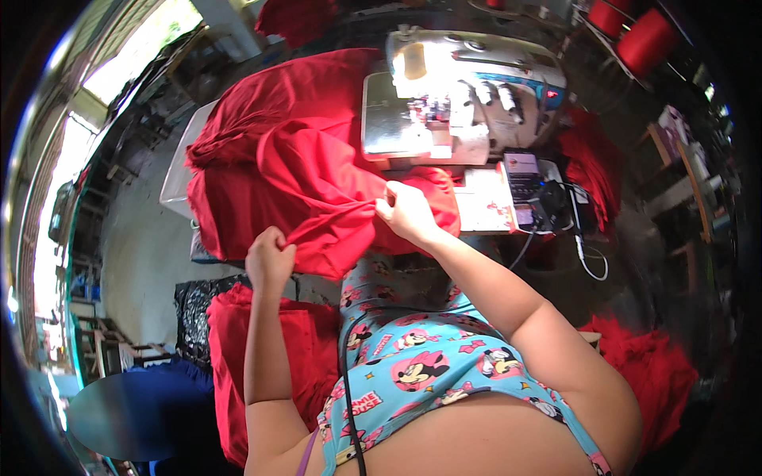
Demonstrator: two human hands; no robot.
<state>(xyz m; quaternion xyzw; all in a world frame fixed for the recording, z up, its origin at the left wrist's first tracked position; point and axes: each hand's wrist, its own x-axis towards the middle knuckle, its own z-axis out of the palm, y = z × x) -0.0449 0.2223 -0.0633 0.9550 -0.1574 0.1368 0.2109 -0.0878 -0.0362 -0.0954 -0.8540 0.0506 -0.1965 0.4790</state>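
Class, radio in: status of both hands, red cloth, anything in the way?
Right hand pinching red cloth. Left hand closed at its edge, hold unclear. Cloth bunched in folds. Black cable crosses shirt, apart from hands.

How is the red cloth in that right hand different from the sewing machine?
Colour: the red cloth is plain red; the sewing machine is mostly pale. Shape: the cloth falls in loose folds; the machine looks stiff. State: the right hand pinches the cloth; no hand touches the machine. Both are in front of the person.
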